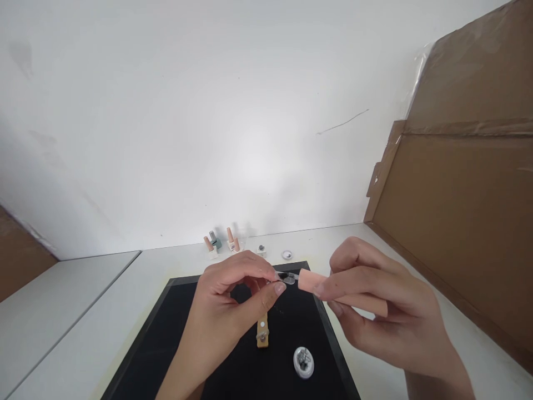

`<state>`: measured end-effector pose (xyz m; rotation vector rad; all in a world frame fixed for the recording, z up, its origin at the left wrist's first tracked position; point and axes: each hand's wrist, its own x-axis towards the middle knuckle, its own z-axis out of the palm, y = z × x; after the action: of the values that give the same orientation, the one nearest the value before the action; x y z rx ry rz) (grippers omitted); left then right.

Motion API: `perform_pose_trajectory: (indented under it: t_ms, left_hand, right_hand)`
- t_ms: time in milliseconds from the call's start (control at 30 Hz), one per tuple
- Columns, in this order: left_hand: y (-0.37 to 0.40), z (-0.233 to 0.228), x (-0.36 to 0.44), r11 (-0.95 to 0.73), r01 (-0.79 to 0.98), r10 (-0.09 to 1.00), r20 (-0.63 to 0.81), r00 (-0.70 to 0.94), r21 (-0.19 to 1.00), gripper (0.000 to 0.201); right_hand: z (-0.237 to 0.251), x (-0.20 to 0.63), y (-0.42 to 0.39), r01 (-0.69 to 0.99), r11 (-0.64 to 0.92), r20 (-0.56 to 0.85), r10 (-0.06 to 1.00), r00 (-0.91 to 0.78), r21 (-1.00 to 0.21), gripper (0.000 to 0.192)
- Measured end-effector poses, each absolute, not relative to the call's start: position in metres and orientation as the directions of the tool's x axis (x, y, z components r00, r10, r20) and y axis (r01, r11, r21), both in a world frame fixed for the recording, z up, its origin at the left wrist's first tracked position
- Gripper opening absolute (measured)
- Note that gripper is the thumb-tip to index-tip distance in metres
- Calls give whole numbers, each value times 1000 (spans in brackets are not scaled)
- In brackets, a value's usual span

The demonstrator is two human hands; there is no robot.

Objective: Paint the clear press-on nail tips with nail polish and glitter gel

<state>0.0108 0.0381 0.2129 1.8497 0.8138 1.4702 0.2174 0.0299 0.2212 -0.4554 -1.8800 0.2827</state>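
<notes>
My left hand (pixel 233 303) pinches a small clear false nail (pixel 287 279) with dark marks on it between thumb and forefinger. In my right hand (pixel 385 303) is a nail polish brush with a long peach cap (pixel 311 281), held sideways like a pen. Its tip is at the false nail, either touching it or just above; I cannot tell which. Below my hands a narrow yellowish stick (pixel 262 336) with a white dot and a small ring-like piece lies on the black mat (pixel 175 316). To its right sits a round white pot (pixel 303 362) with dark bits in it.
Along the wall stand several nail polish bottles (pixel 230 236), mostly with peach caps. A small clear jar (pixel 261 250) and a small white dish (pixel 287 254) are to their right. A cardboard panel (pixel 462 183) rises on the right, and another brown panel (pixel 20 250) on the left.
</notes>
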Motion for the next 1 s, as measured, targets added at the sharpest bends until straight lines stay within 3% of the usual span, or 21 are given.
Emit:
perform_pose_trajectory:
  t_ms: [1000]
  left_hand:
    - [39, 209, 8, -581, 33, 805, 568, 174, 813, 21]
  right_hand:
    - [218, 218, 31, 153, 898, 856, 439, -273, -411, 33]
